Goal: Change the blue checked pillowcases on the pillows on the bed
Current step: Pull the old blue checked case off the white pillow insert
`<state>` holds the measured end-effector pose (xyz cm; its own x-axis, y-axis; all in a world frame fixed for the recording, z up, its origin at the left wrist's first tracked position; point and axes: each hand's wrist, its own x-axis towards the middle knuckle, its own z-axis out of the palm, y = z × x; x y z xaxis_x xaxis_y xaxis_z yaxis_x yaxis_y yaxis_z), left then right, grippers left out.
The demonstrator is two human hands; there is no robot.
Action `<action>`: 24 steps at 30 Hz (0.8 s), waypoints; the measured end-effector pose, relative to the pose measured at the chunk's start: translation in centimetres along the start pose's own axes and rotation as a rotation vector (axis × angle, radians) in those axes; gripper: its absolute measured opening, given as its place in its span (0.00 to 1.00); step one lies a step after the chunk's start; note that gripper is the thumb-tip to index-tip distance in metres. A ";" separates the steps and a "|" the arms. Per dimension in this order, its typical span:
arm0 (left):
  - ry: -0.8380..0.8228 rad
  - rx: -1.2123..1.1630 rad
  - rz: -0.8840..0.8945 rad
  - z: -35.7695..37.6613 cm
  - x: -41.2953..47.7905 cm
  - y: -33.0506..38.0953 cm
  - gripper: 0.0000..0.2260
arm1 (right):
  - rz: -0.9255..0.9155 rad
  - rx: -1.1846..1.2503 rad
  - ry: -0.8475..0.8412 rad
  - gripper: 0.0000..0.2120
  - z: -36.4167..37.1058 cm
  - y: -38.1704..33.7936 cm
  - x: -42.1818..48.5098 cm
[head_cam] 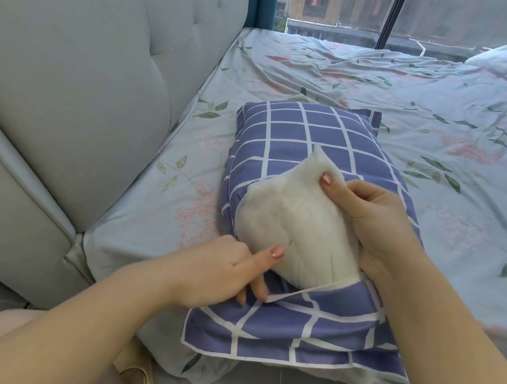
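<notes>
Item: blue checked cotton pillowcase with white grid lines [313,135], lying on the floral pale-blue bedsheet [445,126] near the bed's near edge, right of the grey padded headboard [68,73]; white quilted pillow insert [290,222] half out through the envelope opening.

Right hand [379,220]: clamped on the insert's far right corner, thumb on top.

Left hand [223,268]: fingers closed on the case's white-edged flap at near left, thumb resting on the insert.

Risks, judged: insert may snag on the flap if pulled crooked; case may drag along if the left hand slackens; whole bundle could slide off the near edge.
</notes>
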<state>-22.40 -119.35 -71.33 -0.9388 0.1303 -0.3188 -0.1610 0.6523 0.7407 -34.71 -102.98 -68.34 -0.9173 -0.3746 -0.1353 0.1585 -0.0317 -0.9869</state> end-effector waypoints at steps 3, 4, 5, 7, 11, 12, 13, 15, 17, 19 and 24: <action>0.178 -0.178 0.235 0.0 -0.1 0.3 0.32 | 0.005 -0.026 -0.053 0.13 0.0 0.0 -0.3; 0.253 -0.236 0.300 0.0 -0.2 0.6 0.28 | 0.010 -0.027 -0.060 0.13 -0.1 0.1 -0.4; 0.333 -0.281 0.350 -0.1 -0.2 0.9 0.23 | 0.014 -0.025 -0.069 0.13 -0.2 0.2 -0.4; 0.526 -0.293 0.400 -0.2 -0.1 1.3 0.15 | 0.033 -0.005 -0.116 0.13 -0.2 0.6 -0.6; 0.607 -0.010 0.427 -0.4 0.7 1.7 0.21 | 0.034 0.037 -0.223 0.10 -0.1 0.9 -1.2; 0.572 -0.027 0.418 -0.3 1.0 1.8 0.23 | 0.026 0.032 -0.237 0.09 -0.3 0.9 -1.3; 0.554 -0.048 0.413 -0.1 1.4 1.9 0.24 | 0.020 0.028 -0.250 0.08 -0.5 0.9 -1.3; 0.582 -0.017 0.406 0.4 2.2 1.8 0.26 | 0.038 0.056 -0.287 0.09 -1.2 0.8 -1.5; 0.616 0.077 0.376 0.7 2.9 1.9 0.27 | 0.059 0.102 -0.308 0.11 -2.0 0.6 -1.7; 0.636 0.196 0.363 0.9 3.6 1.8 0.27 | 0.024 0.089 -0.258 0.13 -2.9 0.6 -2.0; 0.686 0.346 0.408 0.6 4.8 1.0 0.26 | -0.271 -0.343 0.015 0.09 -5.6 0.7 -2.9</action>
<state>-26.92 -117.62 -72.50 -0.8973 -0.0026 0.4415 0.2252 0.8573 0.4629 -34.01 -96.77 -69.14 -0.9148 -0.3811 0.1339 -0.2167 0.1834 -0.9588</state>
